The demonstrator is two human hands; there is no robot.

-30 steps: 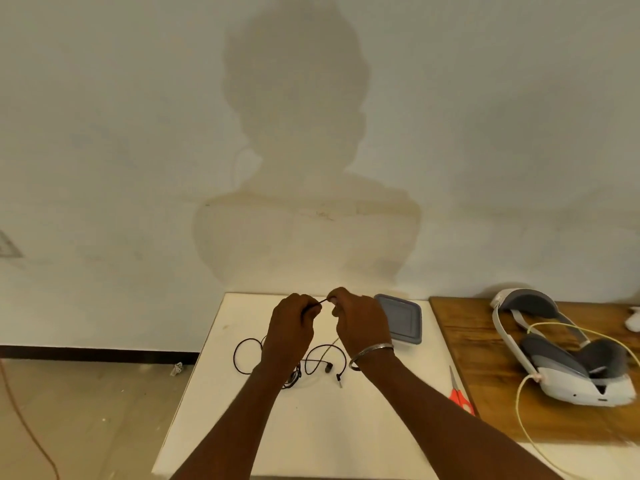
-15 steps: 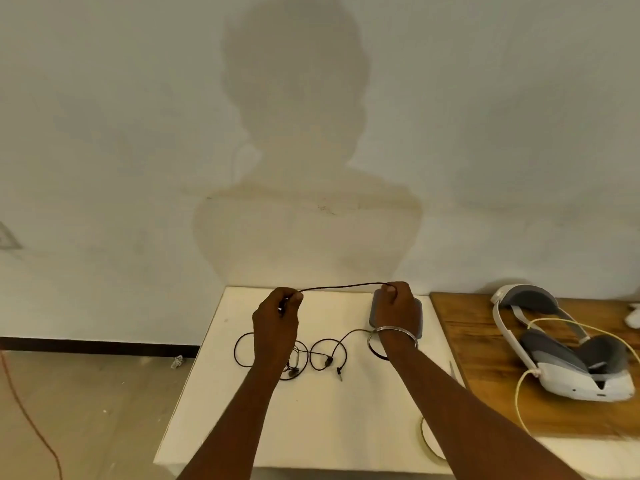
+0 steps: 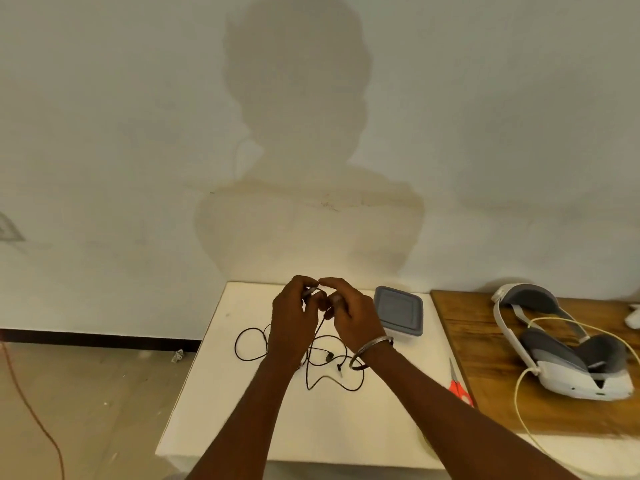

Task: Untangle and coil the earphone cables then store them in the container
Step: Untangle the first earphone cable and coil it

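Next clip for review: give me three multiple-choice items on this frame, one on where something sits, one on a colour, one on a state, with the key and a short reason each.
1. Where is the grey container?
A. on the wooden table
B. at the white table's far right corner
C. on the floor

2. What colour are the scissors' handles?
A. red-orange
B. blue
C. black

3. What state is the container in?
A. lid on
B. open, cable inside
C. tipped on its side

Key: 1 B, it sits on the white top beside the right hand. 2 A, the handles are red-orange at the table edge. 3 A, the flat lid covers it, while the black earphone cable lies loose below the left hand.
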